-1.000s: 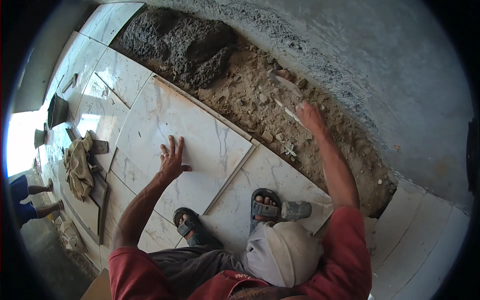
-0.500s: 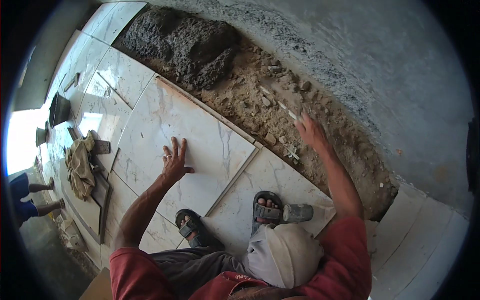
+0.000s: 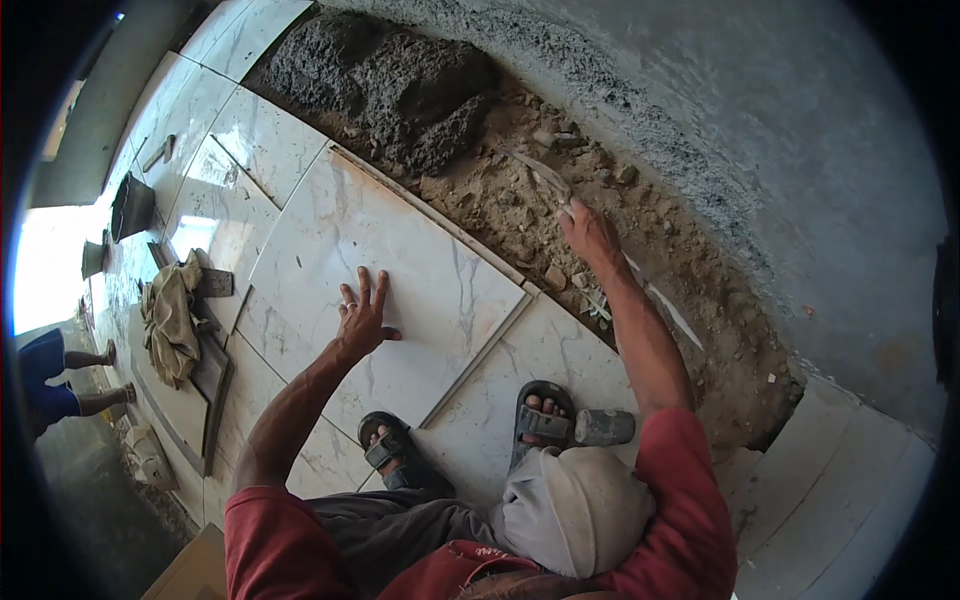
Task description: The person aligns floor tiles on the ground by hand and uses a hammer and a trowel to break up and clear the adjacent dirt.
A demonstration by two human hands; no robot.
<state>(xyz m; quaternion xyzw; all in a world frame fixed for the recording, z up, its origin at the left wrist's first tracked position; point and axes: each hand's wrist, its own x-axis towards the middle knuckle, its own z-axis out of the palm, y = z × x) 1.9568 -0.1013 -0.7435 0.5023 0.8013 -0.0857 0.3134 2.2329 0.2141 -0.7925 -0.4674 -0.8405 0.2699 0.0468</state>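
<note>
My left hand (image 3: 362,322) lies flat with spread fingers on a large white marbled floor tile (image 3: 440,300). That tile sits slightly raised, its near right edge standing above the neighbouring tile. Over the strip of bare soil (image 3: 520,215), my right hand (image 3: 592,238) is closed around a long, thin, pale strip (image 3: 672,315). The strip shows on both sides of the hand, blurred at its far end; I cannot tell what kind it is. A dark grey mortar heap (image 3: 385,90) rests on the soil beyond the tile.
A rough grey wall (image 3: 780,150) bounds the soil. Beside my sandalled right foot lies a grey cylindrical tool head (image 3: 605,428). At left are a crumpled cloth (image 3: 172,320) on stacked tiles (image 3: 170,410), dark buckets (image 3: 130,207), and another person's legs (image 3: 95,380).
My right hand has moved slightly left and away from me, and its fingers now close on the pale strip, which has shifted over the soil. My left hand stays on the tile.
</note>
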